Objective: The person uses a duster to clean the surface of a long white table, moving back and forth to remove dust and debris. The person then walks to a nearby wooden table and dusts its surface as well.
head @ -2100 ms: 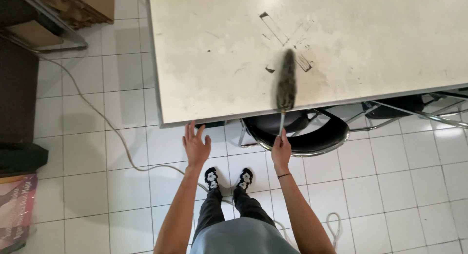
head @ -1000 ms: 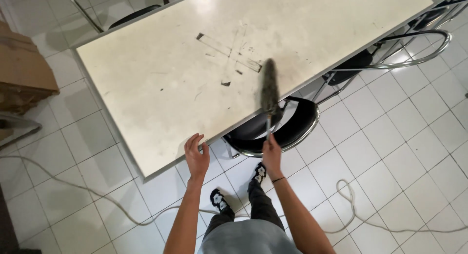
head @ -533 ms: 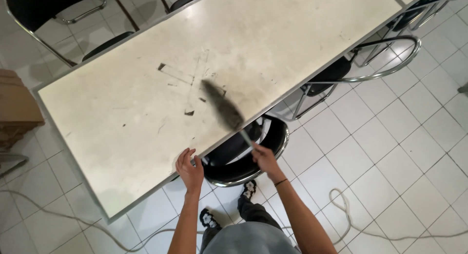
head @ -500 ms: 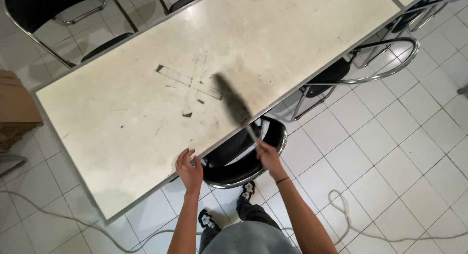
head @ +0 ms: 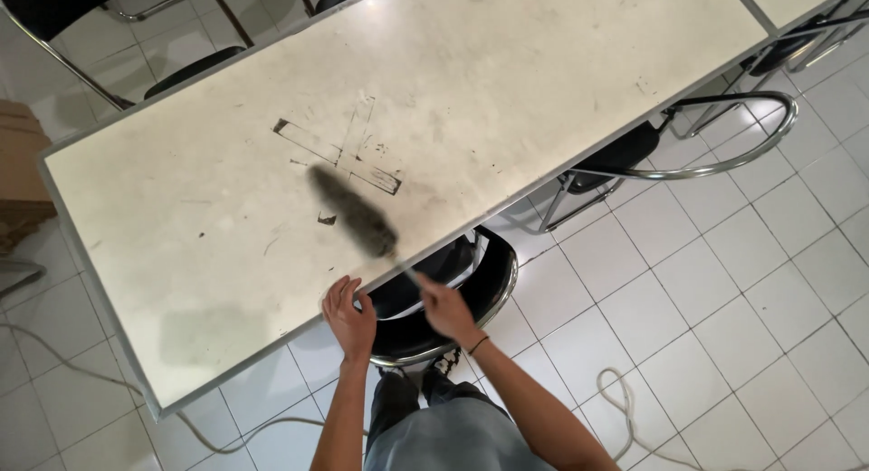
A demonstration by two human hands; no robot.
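Note:
My right hand (head: 445, 308) grips the thin handle of a grey, fluffy duster (head: 353, 213). The blurred duster head lies over the long off-white table (head: 507, 82), just below some dark tape marks (head: 339, 154) on the tabletop. My left hand (head: 348, 315) hovers at the table's near edge, fingers spread, holding nothing. Below both hands sits a black stool with a chrome ring (head: 453, 281), tucked partly under the table.
A second chrome-framed black chair (head: 670, 145) stands at the table's right side, and more black chairs (head: 195, 68) line the far side. A pale cable (head: 625, 408) coils on the white tiled floor. A cardboard box (head: 20, 177) sits at the left edge.
The duster head has swung left across the tabletop, from upright to angled up-left. My view has tilted, and my left hand has come closer to the table edge.

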